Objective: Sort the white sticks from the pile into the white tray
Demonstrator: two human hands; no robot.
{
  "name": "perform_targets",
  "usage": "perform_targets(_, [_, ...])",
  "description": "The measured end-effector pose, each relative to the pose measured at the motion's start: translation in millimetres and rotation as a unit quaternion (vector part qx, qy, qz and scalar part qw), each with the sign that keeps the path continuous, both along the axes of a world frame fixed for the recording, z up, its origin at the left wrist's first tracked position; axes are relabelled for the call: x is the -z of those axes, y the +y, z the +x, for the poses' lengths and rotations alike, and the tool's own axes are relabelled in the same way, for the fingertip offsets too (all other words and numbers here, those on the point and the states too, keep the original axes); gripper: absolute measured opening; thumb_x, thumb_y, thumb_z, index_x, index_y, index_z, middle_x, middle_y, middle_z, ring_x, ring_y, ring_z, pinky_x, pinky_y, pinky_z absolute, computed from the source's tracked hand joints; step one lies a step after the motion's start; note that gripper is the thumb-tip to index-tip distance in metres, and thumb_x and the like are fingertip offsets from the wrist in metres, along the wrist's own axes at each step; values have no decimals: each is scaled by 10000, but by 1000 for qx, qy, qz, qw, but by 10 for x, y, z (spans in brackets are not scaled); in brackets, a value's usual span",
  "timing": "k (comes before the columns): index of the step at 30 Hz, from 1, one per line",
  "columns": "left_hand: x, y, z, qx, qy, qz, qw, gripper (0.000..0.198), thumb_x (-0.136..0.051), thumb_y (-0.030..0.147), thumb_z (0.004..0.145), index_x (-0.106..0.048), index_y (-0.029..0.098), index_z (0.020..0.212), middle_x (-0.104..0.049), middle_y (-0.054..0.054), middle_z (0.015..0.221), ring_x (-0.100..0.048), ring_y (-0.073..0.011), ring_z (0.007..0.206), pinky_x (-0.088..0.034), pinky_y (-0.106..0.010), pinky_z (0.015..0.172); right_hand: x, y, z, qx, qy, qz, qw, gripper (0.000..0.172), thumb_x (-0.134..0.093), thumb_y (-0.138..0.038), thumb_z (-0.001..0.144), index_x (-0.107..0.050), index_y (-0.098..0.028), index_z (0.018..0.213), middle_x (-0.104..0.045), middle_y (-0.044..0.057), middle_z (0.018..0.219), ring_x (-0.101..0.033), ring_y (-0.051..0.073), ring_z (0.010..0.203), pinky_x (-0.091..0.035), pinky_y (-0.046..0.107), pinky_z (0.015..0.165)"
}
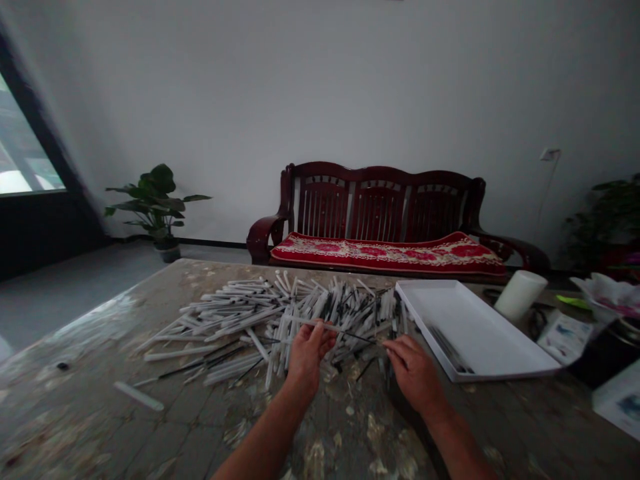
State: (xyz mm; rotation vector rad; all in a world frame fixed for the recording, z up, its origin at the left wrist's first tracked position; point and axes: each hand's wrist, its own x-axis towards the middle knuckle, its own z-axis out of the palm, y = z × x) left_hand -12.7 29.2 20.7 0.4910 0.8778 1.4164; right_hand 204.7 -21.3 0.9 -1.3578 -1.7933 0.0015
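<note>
A heap of white plastic tubes (300,320), many with thin black rods, lies loosely across the middle of a worn, stained table (90,333). My left hand (309,357) is shut on one long white tube with a black rod (330,328), which extends rightward above the heap. My right hand (413,373) hovers at the heap's right edge, close to the rod's black tip. Its curled fingers hide whether they pinch anything. A single loose white tube (139,396) lies apart at the front left.
A white rectangular tray (475,330) holding several black rods (450,350) stands right of the heap. Beyond it are a white cylinder (520,295), printed cards (565,339) and a flower-filled pot (607,300). A red-cushioned wooden bench (375,220) stands behind the table.
</note>
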Motion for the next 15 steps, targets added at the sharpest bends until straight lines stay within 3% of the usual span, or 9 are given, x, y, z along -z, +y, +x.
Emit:
perform_targets(5, [-8,0,-33,16,27,3,1000,224,-800,240,703,-620,142,793,-688,-8,703,-683,-120,611,-553,-197,547,-77,-26,21,-11,8,25,1000,236,-510,-206,903,-732,-235,981,-644,51,829,-622,191,825,-496,303,769])
perform_targets(11, [-26,-40,-2,92,63,-6,994,257,-839,228,651,-643,135,788,-686,-3,663,-674,-125,572,-536,-195,509,-110,-27,-146,-69,116,-75,988,171,-601,-233,836,-747,-249,924,-667,33,822,-635,179,796,-492,284,744])
perform_targets(13, [-16,-75,20,143,61,-12,988,285,-855,236,630,-651,131,800,-702,-14,681,-689,-139,591,-535,-196,509,-102,10,-229,-68,216,-129,965,148,-678,-259,759,-732,-232,895,-665,13,769,-623,174,733,-489,280,696])
perform_targets(15, [-1,-110,30,208,51,-26,976,306,-866,239,614,-660,126,809,-719,-31,698,-703,-154,612,-532,-192,505,-102,56,-296,-83,332,-186,921,226,-755,-305,670,-699,-212,868,-617,-25,655,-574,149,613,-460,256,596])
